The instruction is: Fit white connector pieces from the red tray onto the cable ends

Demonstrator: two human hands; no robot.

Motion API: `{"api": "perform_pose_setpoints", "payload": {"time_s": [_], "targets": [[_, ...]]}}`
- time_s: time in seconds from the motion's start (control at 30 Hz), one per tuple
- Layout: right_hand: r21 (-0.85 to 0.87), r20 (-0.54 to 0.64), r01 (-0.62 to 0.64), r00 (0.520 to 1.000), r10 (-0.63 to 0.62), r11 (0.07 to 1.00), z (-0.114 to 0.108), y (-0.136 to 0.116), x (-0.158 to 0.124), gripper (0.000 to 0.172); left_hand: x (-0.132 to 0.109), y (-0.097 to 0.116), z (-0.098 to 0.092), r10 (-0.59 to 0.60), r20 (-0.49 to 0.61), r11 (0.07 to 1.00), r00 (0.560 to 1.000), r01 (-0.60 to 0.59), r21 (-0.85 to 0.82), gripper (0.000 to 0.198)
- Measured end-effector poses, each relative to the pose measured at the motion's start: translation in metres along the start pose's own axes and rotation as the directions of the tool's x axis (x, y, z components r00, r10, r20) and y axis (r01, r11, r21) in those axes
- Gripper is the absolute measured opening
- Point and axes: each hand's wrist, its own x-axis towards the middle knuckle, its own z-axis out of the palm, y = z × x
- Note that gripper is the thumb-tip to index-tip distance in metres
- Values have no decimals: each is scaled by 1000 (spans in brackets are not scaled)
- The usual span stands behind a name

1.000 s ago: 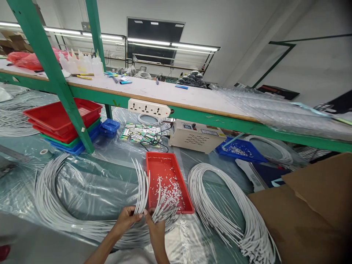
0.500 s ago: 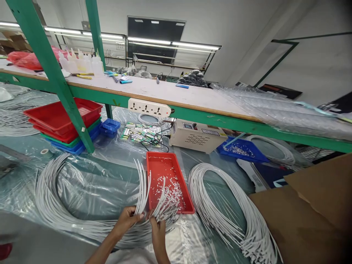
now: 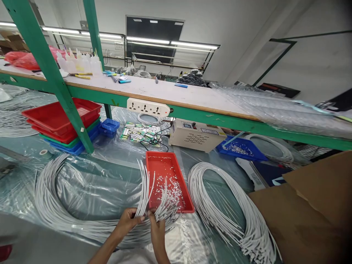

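My left hand (image 3: 128, 222) is closed round a small bunch of grey cables (image 3: 143, 190), whose loose ends rise upward beside the red tray. Just to its right, my right hand (image 3: 157, 228) is pinched at the near edge of another group of cable ends (image 3: 167, 202), which fan out over the tray's near end. Its fingertips are partly hidden, but cable seems to lie between them. Both groups belong to the large cable coil (image 3: 49, 194) that curves round on the left. Small white scraps (image 3: 172, 187) lie scattered in the red tray (image 3: 156, 159).
A second cable coil (image 3: 203, 172) lies right of the tray, beside brown cardboard (image 3: 305, 216). Behind stand a beige machine (image 3: 196, 137), a blue tray (image 3: 255, 152) and stacked trays (image 3: 49, 119). A green-framed shelf (image 3: 192, 99) with a power strip (image 3: 148, 107) crosses above the table.
The bunch in my left hand has shifted slightly right, one cable leaning further over the tray. My right hand has moved a little to the left, closer to my left hand.
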Motion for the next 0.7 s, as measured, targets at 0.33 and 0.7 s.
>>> {"api": "perform_pose_setpoints", "payload": {"time_s": [0.33, 0.7], "targets": [[29, 130, 56, 990, -59, 998, 2, -5, 0, 38, -5, 5, 2, -17, 51, 1000, 999, 19, -26, 30], [17, 102, 48, 994, -50, 999, 1, -6, 0, 32, -2, -3, 3, -27, -44, 999, 999, 28, 32, 41]]}}
